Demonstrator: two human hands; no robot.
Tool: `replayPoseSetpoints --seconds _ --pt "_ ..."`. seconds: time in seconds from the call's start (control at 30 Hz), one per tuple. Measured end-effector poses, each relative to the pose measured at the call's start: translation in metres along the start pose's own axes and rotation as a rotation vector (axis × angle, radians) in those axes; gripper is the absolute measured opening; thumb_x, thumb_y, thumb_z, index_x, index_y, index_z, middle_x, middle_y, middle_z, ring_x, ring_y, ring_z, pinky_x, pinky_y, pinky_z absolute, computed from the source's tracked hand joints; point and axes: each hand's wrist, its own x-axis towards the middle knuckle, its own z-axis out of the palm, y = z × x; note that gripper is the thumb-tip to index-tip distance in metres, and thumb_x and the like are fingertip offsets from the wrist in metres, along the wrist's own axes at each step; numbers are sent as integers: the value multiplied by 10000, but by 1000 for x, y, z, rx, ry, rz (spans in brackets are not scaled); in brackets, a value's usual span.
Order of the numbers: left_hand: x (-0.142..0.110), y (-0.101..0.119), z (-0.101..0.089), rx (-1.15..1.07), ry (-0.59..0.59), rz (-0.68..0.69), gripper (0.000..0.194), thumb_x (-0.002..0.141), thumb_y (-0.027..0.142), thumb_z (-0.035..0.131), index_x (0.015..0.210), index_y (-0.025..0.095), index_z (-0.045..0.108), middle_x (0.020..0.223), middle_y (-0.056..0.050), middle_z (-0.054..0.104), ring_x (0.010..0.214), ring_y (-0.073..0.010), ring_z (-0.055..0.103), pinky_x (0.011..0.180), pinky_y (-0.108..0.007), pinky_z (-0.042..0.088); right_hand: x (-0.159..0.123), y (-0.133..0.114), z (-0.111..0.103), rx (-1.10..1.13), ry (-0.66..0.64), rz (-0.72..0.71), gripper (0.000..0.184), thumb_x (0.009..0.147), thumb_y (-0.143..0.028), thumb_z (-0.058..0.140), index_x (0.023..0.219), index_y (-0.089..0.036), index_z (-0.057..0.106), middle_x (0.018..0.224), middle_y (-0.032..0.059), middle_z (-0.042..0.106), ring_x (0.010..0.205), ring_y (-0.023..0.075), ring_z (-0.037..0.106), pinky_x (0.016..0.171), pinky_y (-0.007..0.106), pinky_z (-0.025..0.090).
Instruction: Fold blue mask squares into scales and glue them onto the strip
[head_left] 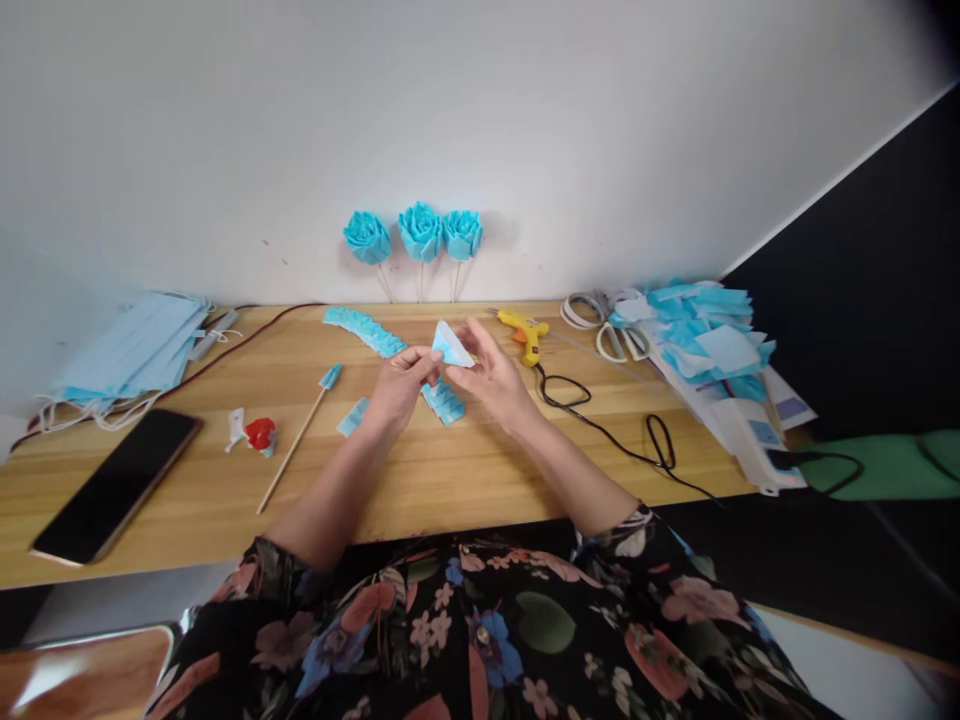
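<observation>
In the head view, a pale-blue folded fabric triangle (pixel 452 346) sits between the person's hands, left hand (pixel 400 385) pinching its left corner, right hand (pixel 495 382) its right. Probably light, soft, easily creased, it suits fingertip holds at corners.

Widest lane I've got: bare tabletop (pixel 465 480) between the forearms (pixel 577 470), out to the front edge. Left hand (pixel 403 385) and right hand (pixel 495 380) meet at the folded blue piece (pixel 452 347), plugging the top. Rightward, the yellow glue gun (pixel 527 335) sits close; its looped black cord (pixel 581 397) bars a low slide. Leftward, I see the blue-tipped stick (pixel 296 445) lying aslant, then a gap before the smartphone (pixel 118 487), narrowed by a crumpled red piece (pixel 261 434). Beyond, three blue flowers (pixel 420 232) and the wall (pixel 600 150) limit reach.
</observation>
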Motion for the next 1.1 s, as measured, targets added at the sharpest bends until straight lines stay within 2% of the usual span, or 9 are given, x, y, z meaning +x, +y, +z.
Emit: replayPoseSetpoints --seconds 0.17,0.33,0.63,1.1 --pt "0 -2 1 -20 15 -7 337 663 457 876 647 177 689 511 37 559 530 -91 476 594 -249 399 8 12 13 6 115 -3 791 804 -437 756 1503 -280 421 1292 95 634 1177 239 633 979 396 578" --pt "-1 -5 1 18 16 -7 353 689 473 860 636 182 667 521 35 551 539 -97 478 597 -261 397 6 19 14 18 154 -55 714 829 -464 717 1474 -305 453 1085 43 656 991 200 634 925 371 567" --pt "-1 -10 1 54 -9 -14 304 723 432 834 631 191 673 533 29 556 541 -104 481 599 -271 395 4 16 12 45 200 -74 612 808 -433 725 1378 -284 558 972 16 657 903 179 617 892 356 563" --pt "-2 -10 2 79 -14 -27 335 724 435 832 604 187 642 530 31 540 542 -101 478 603 -273 393 3 20 10 44 216 -51 612 852 -428 690 1428 -296 529 977 19 683 926 178 647 888 359 571"
